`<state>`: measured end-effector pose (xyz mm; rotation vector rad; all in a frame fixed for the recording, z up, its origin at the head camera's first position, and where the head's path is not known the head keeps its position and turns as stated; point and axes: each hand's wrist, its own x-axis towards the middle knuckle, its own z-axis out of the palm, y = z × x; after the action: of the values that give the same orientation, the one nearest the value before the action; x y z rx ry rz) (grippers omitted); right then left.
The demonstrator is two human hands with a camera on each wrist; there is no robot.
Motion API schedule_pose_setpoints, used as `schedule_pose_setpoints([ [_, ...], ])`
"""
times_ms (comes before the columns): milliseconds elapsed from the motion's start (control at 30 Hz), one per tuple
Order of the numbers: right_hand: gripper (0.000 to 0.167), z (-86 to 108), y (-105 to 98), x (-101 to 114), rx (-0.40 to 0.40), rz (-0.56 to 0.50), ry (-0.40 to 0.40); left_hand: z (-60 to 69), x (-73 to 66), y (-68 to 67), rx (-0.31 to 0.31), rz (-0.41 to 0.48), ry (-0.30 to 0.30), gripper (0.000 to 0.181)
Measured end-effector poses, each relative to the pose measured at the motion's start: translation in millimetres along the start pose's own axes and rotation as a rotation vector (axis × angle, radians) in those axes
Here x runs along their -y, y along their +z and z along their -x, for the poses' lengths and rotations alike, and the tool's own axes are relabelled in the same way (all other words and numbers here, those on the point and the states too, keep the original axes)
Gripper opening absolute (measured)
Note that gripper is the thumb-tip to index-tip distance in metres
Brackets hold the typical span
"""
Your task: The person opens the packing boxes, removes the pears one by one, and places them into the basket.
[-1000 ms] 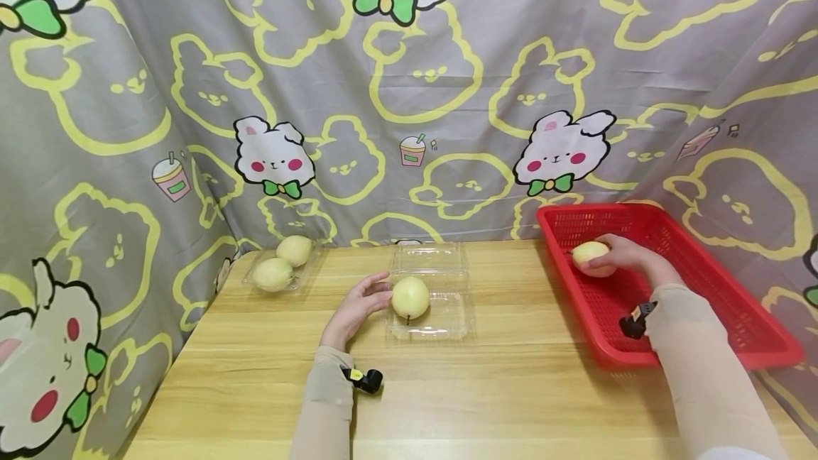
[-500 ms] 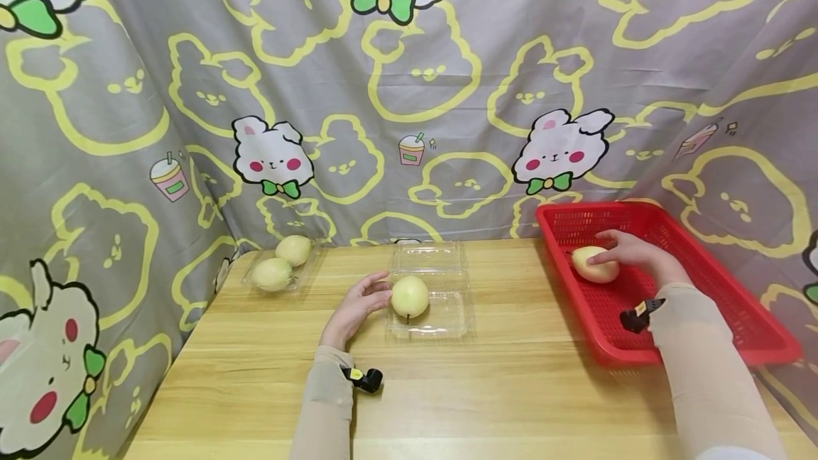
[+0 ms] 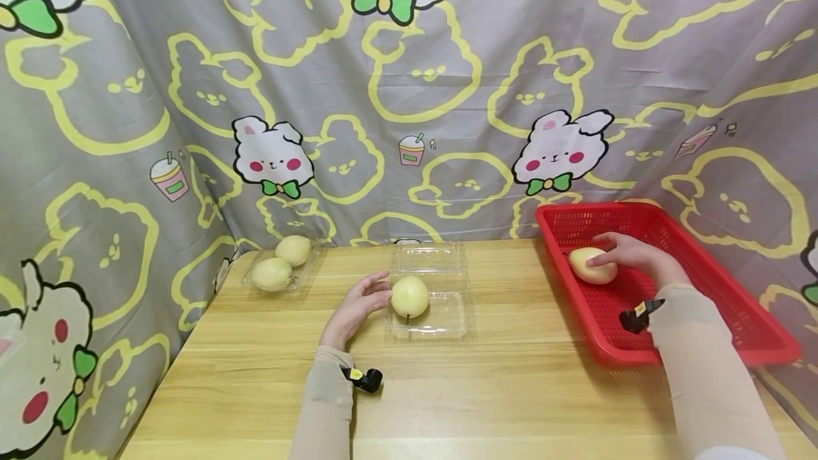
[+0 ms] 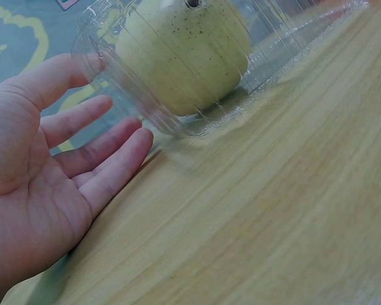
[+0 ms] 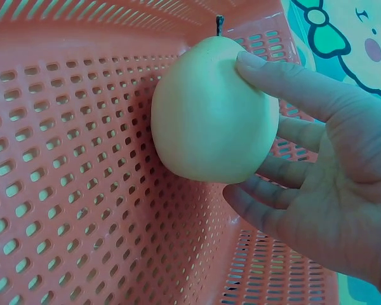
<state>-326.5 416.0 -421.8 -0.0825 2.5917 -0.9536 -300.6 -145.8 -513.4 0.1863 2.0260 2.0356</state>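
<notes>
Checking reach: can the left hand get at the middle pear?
Probably yes: the box lies open, so nothing covers the pear from above; only the clear side wall stands between it and the left hand.

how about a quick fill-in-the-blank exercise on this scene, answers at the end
1. In the head view, the plastic basket that the right hand reaches into is ____ in colour.
2. In the right wrist view, that hand's only digit in front of the pear is the ____.
3. The clear container at the table's far left holds ____ pears.
4. The left hand is beside a clear clamshell whose lid is ____.

Missing words: red; thumb; two; open
</notes>
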Motion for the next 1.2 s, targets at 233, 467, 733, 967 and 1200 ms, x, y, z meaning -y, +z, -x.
schedule_pose_setpoints([
  [233, 0.093, 1.1, 0.1, 1.1, 0.004, -0.005, 0.005, -1.0, 1.5, -0.6, 0.001, -0.010, 0.003, 0.056],
  [467, 0.093, 3.1, -1.2, 2.9, -0.002, -0.008, 0.002, -0.6, 0.7, -0.6, -0.003, -0.008, 0.001, 0.056],
  [733, 0.097, 2.9, -4.3, 4.1, -0.034, 0.000, 0.005, 9.4, -14.3, 3.2, 0.022, 0.000, -0.001, 0.058],
  [967, 0.094, 0.6, -12.2, 7.8, -0.068, -0.003, -0.012, 12.5, -19.5, 4.8, 0.036, 0.009, 0.000, 0.059],
  [1200, 0.093, 9.3, -17.3, 11.5, -0.107, -0.003, -0.051, -0.1, -1.0, -0.4, 0.003, 0.004, -0.005, 0.056],
])
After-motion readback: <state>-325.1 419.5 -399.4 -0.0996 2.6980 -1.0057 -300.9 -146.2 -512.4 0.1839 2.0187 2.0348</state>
